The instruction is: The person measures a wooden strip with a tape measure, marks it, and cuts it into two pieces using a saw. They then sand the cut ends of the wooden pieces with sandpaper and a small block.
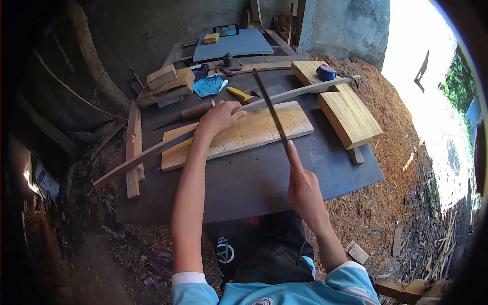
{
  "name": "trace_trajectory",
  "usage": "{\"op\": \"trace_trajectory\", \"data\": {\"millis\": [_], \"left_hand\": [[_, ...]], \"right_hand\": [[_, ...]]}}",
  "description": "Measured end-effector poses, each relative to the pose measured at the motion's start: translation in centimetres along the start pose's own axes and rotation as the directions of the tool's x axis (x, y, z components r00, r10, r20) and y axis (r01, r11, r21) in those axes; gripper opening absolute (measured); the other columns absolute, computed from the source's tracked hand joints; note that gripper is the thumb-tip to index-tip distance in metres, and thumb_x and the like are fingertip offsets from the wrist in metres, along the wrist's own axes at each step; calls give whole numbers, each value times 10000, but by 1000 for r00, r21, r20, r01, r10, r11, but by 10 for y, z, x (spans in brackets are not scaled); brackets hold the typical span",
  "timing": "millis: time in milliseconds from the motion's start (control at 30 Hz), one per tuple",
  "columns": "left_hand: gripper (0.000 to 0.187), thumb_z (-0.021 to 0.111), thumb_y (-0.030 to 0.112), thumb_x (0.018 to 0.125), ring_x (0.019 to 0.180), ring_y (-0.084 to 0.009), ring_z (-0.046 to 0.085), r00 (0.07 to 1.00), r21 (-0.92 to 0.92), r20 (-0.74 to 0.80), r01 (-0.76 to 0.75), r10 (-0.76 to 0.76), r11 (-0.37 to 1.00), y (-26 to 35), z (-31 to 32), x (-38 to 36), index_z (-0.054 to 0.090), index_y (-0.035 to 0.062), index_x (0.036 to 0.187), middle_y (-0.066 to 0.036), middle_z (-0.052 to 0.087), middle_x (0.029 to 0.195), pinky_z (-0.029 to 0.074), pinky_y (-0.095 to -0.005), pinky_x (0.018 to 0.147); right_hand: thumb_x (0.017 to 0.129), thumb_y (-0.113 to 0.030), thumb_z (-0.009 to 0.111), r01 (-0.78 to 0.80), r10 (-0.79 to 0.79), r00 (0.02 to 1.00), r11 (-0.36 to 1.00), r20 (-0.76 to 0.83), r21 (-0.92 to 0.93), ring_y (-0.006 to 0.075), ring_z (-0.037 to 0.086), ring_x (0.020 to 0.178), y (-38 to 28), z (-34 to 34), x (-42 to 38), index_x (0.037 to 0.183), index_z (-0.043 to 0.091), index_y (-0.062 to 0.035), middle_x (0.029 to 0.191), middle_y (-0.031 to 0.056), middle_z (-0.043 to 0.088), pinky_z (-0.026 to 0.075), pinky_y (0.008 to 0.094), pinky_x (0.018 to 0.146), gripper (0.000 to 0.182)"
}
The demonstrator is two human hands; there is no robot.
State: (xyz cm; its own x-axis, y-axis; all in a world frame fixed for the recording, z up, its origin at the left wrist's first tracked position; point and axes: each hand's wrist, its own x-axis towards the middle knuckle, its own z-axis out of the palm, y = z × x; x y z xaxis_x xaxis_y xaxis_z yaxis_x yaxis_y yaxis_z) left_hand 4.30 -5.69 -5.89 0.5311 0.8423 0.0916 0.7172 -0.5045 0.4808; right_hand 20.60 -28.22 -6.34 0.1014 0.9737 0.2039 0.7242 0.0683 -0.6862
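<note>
"What's at the far left?"

"Two wooden slats [133, 140], left of the plank [249, 133], with one end of the long strip [300, 92] crossing over them. The strip runs slantwise above the plank and on past its right end."

"And the left hand [221, 119]?"

"Over the plank's rear edge, fingers closed on the strip. I'd press firmly there, so it can't roll or chatter, and spread the hold close to the working spot without getting fingertips under the edge."

"Anything behind it?"

"A wooden-handled tool [195, 111] and a yellow-handled brush [240, 93], both behind the plank. I'd leave swinging room there."

"The right hand [305, 190]?"

"In front of the plank, toward its right: fingers wrapped round a dark narrow tool [271, 108], index finger straight along it. Good for steering; use long, even strokes. Whether the tool touches the strip, I can't tell."

"Farther right?"

"Wood blocks [351, 114], right of the plank, under the strip's other end. Check that end doesn't rock. The tape measure [326, 72] sits behind and right of the plank."
</note>
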Motion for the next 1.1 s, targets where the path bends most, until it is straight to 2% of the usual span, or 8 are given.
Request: {"op": "trace_trajectory", "data": {"millis": [100,167,200,300,400,600,1000,1100], "left_hand": [[364,555,336,843,804,-315,611,1000,-61,9,-25,26,998,-9,2,8,628,-5,947,-206,634,832,455,-377,734],[387,529,353,851,812,-325,609,1000,30,11,-13,13,999,-5,-3,8,625,-15,922,-215,629,817,454,-388,736],[400,516,361,856,815,-330,609,1000,74,16,-5,4,997,-3,-3,7,623,-20,910,-219,626,809,454,-394,737],[421,478,371,866,834,-364,602,992,146,-107,-47,63,988,-5,3,4,620,-25,867,-229,621,806,455,-415,749],[428,434,366,879,858,-398,588,997,141,-68,-10,20,990,0,2,4,630,-13,852,-244,616,841,451,-441,772],[444,356,358,900,869,-406,580,990,309,-138,61,-19,949,6,3,2,648,27,844,-251,611,872,447,-468,807],[473,338,352,920,756,-376,625,975,376,-223,94,-8,922,10,9,2,665,46,770,-207,639,783,504,-455,707],[484,335,366,922,762,-380,625,974,368,-223,110,-27,923,10,9,3,674,53,778,-209,640,787,501,-461,715]], "right_hand": [[714,96,439,3,-1,997,1000,82,-23,424,578,687,8,15,21,1402,188,-75,749,259,573,431,505,635,753],[709,92,445,6,0,993,999,119,-47,431,580,694,13,25,36,1403,186,-74,751,262,577,436,510,642,758],[709,88,445,16,-11,994,999,110,-41,439,577,677,12,26,45,1403,186,-76,700,264,570,441,515,635,759],[747,92,414,101,-101,995,995,22,-1,413,542,566,13,33,69,1393,203,-63,595,268,518,367,500,572,697],[701,89,443,147,-148,988,989,38,28,425,570,602,9,39,95,1402,198,-56,600,261,545,437,497,602,756],[710,73,437,193,-193,981,981,21,11,404,558,548,16,57,126,1391,207,-10,576,265,532,436,484,592,724],[735,81,421,192,-192,981,981,-17,-14,429,545,545,12,65,140,1373,259,-30,587,288,523,413,495,551,667],[730,83,426,191,-192,981,981,-26,-20,431,542,537,11,67,139,1376,248,-27,584,293,523,416,496,546,679]]}}
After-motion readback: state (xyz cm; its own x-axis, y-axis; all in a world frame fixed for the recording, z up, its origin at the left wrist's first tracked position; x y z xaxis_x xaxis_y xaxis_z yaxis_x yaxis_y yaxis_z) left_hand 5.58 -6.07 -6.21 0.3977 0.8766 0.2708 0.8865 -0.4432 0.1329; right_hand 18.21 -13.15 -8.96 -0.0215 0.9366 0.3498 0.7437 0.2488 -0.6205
